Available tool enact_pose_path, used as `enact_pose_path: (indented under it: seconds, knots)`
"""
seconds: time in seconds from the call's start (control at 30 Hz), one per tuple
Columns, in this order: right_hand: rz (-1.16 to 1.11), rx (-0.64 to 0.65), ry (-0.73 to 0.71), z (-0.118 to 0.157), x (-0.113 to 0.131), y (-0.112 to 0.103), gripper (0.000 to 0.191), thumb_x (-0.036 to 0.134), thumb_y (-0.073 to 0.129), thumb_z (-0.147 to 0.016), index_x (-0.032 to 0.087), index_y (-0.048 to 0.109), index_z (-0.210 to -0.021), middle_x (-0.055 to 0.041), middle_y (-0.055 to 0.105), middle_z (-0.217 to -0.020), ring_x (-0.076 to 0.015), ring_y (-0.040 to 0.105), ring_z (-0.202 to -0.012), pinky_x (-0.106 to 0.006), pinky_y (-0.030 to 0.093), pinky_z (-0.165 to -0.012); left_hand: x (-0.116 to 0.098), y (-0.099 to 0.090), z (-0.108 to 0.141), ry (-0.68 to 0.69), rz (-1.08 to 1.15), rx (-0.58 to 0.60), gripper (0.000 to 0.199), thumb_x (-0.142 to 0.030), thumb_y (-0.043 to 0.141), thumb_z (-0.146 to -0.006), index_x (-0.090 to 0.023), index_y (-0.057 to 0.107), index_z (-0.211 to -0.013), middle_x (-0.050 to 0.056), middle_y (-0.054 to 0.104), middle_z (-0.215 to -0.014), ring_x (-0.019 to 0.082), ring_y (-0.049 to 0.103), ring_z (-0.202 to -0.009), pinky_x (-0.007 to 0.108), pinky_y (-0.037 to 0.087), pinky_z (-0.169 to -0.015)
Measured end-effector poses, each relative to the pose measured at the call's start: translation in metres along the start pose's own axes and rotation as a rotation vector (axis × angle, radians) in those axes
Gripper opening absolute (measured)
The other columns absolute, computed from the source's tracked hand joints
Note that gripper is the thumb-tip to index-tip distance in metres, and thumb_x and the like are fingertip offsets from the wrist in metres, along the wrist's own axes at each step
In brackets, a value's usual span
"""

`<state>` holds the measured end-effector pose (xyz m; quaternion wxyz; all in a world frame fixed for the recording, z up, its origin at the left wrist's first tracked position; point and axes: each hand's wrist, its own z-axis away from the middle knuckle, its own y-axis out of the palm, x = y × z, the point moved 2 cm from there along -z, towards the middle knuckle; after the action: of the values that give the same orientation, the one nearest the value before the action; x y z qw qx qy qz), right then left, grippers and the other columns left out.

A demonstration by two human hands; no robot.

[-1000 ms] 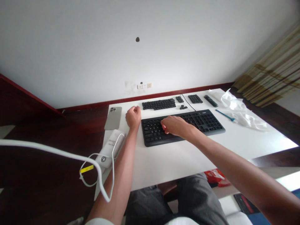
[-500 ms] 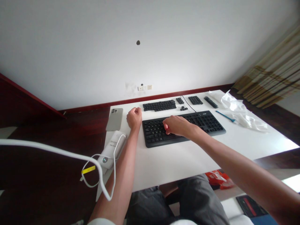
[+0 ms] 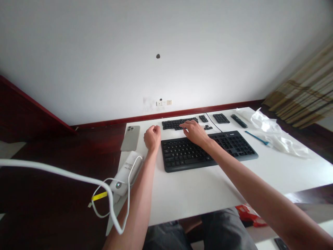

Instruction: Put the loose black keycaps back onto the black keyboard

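My right hand (image 3: pixel 194 132) lies with its fingers on a block of loose black keycaps (image 3: pixel 170 124), above the far edge of a black keyboard (image 3: pixel 184 158). Whether it holds a keycap is hidden. My left hand (image 3: pixel 152 137) is a closed fist resting on the white table (image 3: pixel 197 198), just left of the keyboard. Further sets of black keycaps lie beyond the keyboard: a small group (image 3: pixel 203 118), a few pieces (image 3: pixel 208 127) and a numeric block (image 3: pixel 221 118).
A grey phone (image 3: pixel 130 138) lies at the table's left, near a white power bank (image 3: pixel 127 175) with a white cable (image 3: pixel 65 170). A black remote (image 3: pixel 238 121), blue stick (image 3: pixel 256 137) and crumpled clear plastic (image 3: pixel 275 137) lie at the right.
My right hand has moved from above the keyboard to the loose keycap block beyond it. My left fist stays in place, and the table sits lower in the view.
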<state>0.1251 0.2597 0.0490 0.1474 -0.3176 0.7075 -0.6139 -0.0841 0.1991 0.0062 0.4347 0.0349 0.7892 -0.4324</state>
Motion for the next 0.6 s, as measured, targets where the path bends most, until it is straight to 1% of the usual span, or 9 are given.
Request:
enact_pose_path:
  seconds: [0.07, 0.13, 0.23, 0.43, 0.6]
  knots:
    - [0.003, -0.014, -0.038, -0.004, 0.001, 0.008, 0.039, 0.013, 0.047, -0.099, 0.015, 0.072, -0.129, -0.0113, 0.073, -0.122, -0.0263, 0.058, -0.112, -0.035, 0.047, -0.097, -0.001, 0.0, 0.0, -0.002, 0.002, 0.001, 0.036, -0.037, 0.051, -0.096, -0.023, 0.053, -0.063, 0.003, 0.063, -0.067, 0.016, 0.046, -0.061, 0.029, 0.026, -0.063]
    - [0.009, -0.001, -0.062, -0.007, 0.002, 0.013, 0.039, 0.012, 0.048, -0.099, 0.014, 0.072, -0.129, -0.0116, 0.072, -0.124, -0.0267, 0.057, -0.112, -0.037, 0.045, -0.101, -0.002, 0.0, 0.0, -0.004, 0.006, 0.001, 0.037, -0.037, 0.052, -0.096, -0.023, 0.053, -0.063, 0.003, 0.064, -0.067, 0.016, 0.046, -0.061, 0.03, 0.026, -0.063]
    - [0.024, 0.031, -0.074, -0.01, 0.004, 0.015, 0.039, 0.013, 0.048, -0.099, 0.013, 0.072, -0.13, -0.0124, 0.071, -0.126, -0.0274, 0.056, -0.113, -0.038, 0.043, -0.102, -0.002, -0.001, 0.0, -0.006, 0.008, 0.0, 0.036, -0.037, 0.052, -0.096, -0.023, 0.053, -0.062, 0.003, 0.064, -0.067, 0.017, 0.046, -0.061, 0.029, 0.027, -0.063]
    - [0.065, 0.067, -0.075, -0.011, 0.009, 0.018, 0.036, 0.016, 0.05, -0.099, 0.017, 0.074, -0.126, -0.0124, 0.071, -0.126, -0.0289, 0.056, -0.114, -0.039, 0.042, -0.094, -0.002, -0.001, 0.0, -0.009, 0.015, -0.003, 0.037, -0.037, 0.051, -0.096, -0.023, 0.051, -0.062, 0.003, 0.062, -0.066, 0.016, 0.044, -0.061, 0.029, 0.025, -0.063]
    - [0.069, 0.067, -0.093, -0.002, 0.012, 0.016, 0.035, 0.017, 0.048, -0.101, 0.018, 0.075, -0.123, -0.0126, 0.072, -0.123, -0.0284, 0.057, -0.11, -0.038, 0.042, -0.089, -0.003, -0.002, 0.001, -0.007, 0.02, -0.005, 0.038, -0.037, 0.051, -0.096, -0.022, 0.048, -0.061, 0.003, 0.061, -0.064, 0.016, 0.041, -0.059, 0.03, 0.025, -0.062]
